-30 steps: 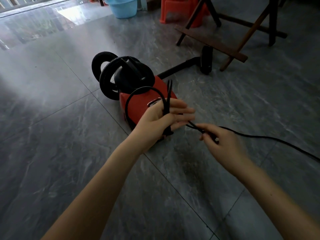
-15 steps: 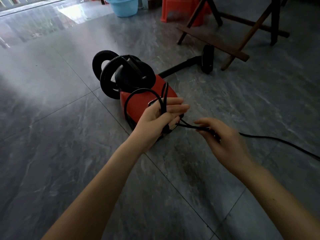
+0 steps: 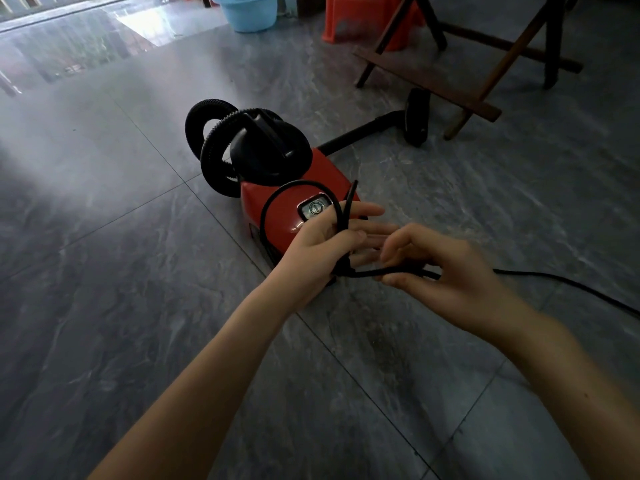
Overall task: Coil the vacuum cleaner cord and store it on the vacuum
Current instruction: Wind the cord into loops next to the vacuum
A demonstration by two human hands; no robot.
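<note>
A red vacuum cleaner point(image 3: 294, 199) with a black top and a ribbed black hose point(image 3: 211, 147) lies on the grey tiled floor. Its black cord point(image 3: 568, 284) runs in from the right along the floor. My left hand point(image 3: 325, 247) hovers over the vacuum's near end and grips several loops of the cord, one loop arching up over the red body. My right hand point(image 3: 446, 268) sits just right of the left, pinching the cord where it leads into the loops.
The vacuum's black wand and floor head point(image 3: 415, 116) lie behind it. A wooden folding frame point(image 3: 460, 60) stands at the back right, with an orange stool point(image 3: 360, 19) and a blue basin point(image 3: 247, 10) further back. Grey floor tiles point(image 3: 138, 271) stretch to the left.
My right hand has slid left along the cord until it is almost touching my left hand. The left hand keeps its loops and has barely moved.
</note>
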